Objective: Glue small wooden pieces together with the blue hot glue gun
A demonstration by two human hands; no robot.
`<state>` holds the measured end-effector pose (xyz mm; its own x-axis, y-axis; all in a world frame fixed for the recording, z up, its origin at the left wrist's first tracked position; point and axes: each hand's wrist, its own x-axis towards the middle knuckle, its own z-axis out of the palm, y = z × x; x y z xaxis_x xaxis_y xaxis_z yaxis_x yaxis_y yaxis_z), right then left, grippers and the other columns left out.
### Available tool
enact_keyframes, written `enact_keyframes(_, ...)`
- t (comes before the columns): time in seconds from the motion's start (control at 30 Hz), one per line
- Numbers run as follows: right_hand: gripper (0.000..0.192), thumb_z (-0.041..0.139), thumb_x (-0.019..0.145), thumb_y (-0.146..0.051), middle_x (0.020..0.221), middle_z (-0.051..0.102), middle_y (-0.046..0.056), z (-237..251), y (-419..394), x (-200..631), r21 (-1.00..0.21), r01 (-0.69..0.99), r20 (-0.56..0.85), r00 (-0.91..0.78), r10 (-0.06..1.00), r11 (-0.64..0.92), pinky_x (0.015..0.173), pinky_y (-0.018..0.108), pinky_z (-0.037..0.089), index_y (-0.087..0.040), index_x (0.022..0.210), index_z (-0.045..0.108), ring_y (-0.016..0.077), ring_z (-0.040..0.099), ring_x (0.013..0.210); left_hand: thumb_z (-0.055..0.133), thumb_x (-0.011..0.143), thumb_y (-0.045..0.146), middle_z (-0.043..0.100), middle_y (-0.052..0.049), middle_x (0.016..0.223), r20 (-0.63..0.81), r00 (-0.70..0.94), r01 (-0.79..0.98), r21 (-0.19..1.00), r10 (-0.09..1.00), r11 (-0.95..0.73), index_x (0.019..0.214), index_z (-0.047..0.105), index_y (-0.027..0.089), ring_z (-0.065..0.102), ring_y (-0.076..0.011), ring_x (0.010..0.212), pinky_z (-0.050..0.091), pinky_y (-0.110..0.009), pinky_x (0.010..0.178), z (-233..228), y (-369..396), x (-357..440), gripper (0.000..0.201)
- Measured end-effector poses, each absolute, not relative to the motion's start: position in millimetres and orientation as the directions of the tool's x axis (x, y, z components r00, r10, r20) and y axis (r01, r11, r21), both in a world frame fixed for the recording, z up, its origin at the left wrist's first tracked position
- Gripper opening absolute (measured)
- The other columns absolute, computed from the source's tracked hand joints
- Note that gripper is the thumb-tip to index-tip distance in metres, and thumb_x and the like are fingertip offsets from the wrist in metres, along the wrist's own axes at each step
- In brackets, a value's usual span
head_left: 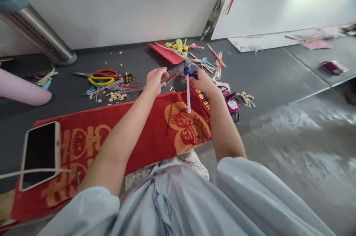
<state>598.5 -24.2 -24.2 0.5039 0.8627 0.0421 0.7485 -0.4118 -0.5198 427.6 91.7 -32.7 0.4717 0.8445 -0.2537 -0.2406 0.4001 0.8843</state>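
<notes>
Glue gun (190,72), blue with a white stick hanging down from it, sits gripped in the right hand (204,82) above the red towel's (155,125) far edge. Left hand (155,80) pinches a thin red strip (172,76) beside it. Scissors (101,76) lie on the dark floor near the towel's far left.

Upper left, a glossy, smooth metal pipe (41,36). Centre, a red terry-cloth towel (144,128), matt and nubby. Lower left, a phone (40,154) with a glossy glass screen. Floor mat (278,76) matt, dark.

L hand (154,80) & R hand (202,81) outstretched, fingers pinched
</notes>
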Motion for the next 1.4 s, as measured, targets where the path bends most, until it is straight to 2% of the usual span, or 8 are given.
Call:
enact_keyframes(0.2, 0.03, 0.059, 0.081, -0.036, 0.087, 0.063, 0.005, -19.5, -30.1, 632.1, -0.752, 0.577, 0.16, 0.629, 0.761, -0.319, 0.086, 0.04, 0.048, -0.017, 0.104, 0.058, 0.0209, 0.057, 0.088, 0.062, 0.07, 0.019, 0.058, 0.005, 0.071, -0.281, 0.464, -0.266, 0.861, 0.84, 0.434, 0.074, 0.062, 0.019, 0.056, -0.0095, 0.072, 0.036, -0.054, 0.102, -31.3, 89.4, 427.7, 0.005)
enact_keyframes(0.33, 0.022, 0.066, 0.076, -0.033, 0.071, 0.055, -0.001, -13.4, -34.8, 639.0, -0.875, 0.437, 0.17, 0.678, 0.715, -0.207, 0.071, 0.031, 0.049, -0.019, 0.092, 0.058, 0.0145, 0.054, 0.071, 0.062, 0.07, 0.017, 0.058, 0.006, 0.069, -0.276, 0.462, -0.294, 0.849, 0.843, 0.439, 0.072, 0.062, 0.019, 0.055, -0.0085, 0.069, 0.033, -0.056, 0.107, -31.6, 86.9, 426.8, 0.003)
enact_keyframes(0.5, 0.015, 0.07, 0.07, -0.023, 0.062, 0.05, -0.005, -2.4, -37.1, 620.6, -0.979, 0.198, 0.105, 0.699, 0.707, -0.052, 0.055, 0.024, 0.043, -0.02, 0.079, 0.057, 0.0087, 0.047, 0.057, 0.062, 0.069, 0.018, 0.058, 0.006, 0.069, -0.257, 0.445, -0.36, 0.826, 0.858, 0.435, 0.075, 0.063, 0.02, 0.057, -0.009, 0.07, 0.034, -0.057, 0.107, -32.8, 88.1, 421.0, 0.006)
enact_keyframes(0.7, 0.007, 0.063, 0.076, -0.022, 0.059, 0.051, -0.005, 9.5, -33.8, 600.9, -0.979, -0.176, -0.045, 0.673, 0.738, 0.1, 0.05, 0.021, 0.042, -0.018, 0.074, 0.058, 0.0062, 0.046, 0.049, 0.066, 0.067, 0.019, 0.06, 0.004, 0.07, -0.194, 0.438, -0.426, 0.815, 0.878, 0.393, 0.076, 0.064, 0.02, 0.059, -0.0088, 0.069, 0.04, -0.053, 0.106, -28.9, 92.2, 400.5, 0.01)
enact_keyframes(0.83, 0.014, 0.063, 0.08, -0.028, 0.059, 0.047, -0.007, 14.0, -30.3, 590.0, -0.934, -0.335, -0.104, 0.581, 0.807, 0.122, 0.051, 0.018, 0.044, -0.02, 0.074, 0.053, 0.0046, 0.045, 0.049, 0.069, 0.066, 0.017, 0.063, 0.003, 0.07, -0.159, 0.43, -0.456, 0.812, 0.889, 0.365, 0.076, 0.066, 0.019, 0.06, -0.0075, 0.066, 0.049, -0.044, 0.101, -25.6, 92.8, 373.2, 0.01)
enact_keyframes(0.97, 0.015, 0.065, 0.08, -0.031, 0.059, 0.048, -0.007, 16.8, -26.5, 567.0, -0.913, -0.401, -0.122, 0.434, 0.893, 0.071, 0.052, 0.017, 0.045, -0.018, 0.079, 0.056, 0.0035, 0.045, 0.05, 0.069, 0.067, 0.016, 0.063, 0.002, 0.066, -0.148, 0.396, -0.45, 0.829, 0.906, 0.332, 0.073, 0.067, 0.018, 0.06, -0.0067, 0.061, 0.056, -0.034, 0.09, -20.3, 90.2, 337.4, 0.007)
enact_keyframes(1.1, 0.022, 0.066, 0.078, -0.036, 0.058, 0.051, -0.006, 14.8, -19.1, 537.3, -0.933, -0.361, -0.099, 0.281, 0.955, 0.009, 0.05, 0.018, 0.045, -0.017, 0.085, 0.059, 0.0049, 0.047, 0.05, 0.068, 0.069, 0.014, 0.065, 0.002, 0.067, -0.173, 0.36, -0.413, 0.851, 0.917, 0.323, 0.072, 0.068, 0.018, 0.061, -0.0057, 0.06, 0.058, -0.027, 0.084, -11.9, 83.8, 302.1, 0.005)
enact_keyframes(1.4, 0.023, 0.065, 0.077, -0.037, 0.046, 0.044, -0.009, 1.8, 8.6, 478.4, -0.938, -0.34, -0.079, 0.018, 0.997, -0.068, 0.042, 0.02, 0.041, -0.015, 0.079, 0.058, 0.0051, 0.038, 0.04, 0.071, 0.068, 0.018, 0.062, 0.004, 0.065, -0.153, 0.249, -0.374, 0.896, 0.956, 0.241, 0.074, 0.064, 0.021, 0.062, -0.006, 0.059, 0.058, -0.026, 0.083, -16.2, 74.6, 255.8, 0.009)
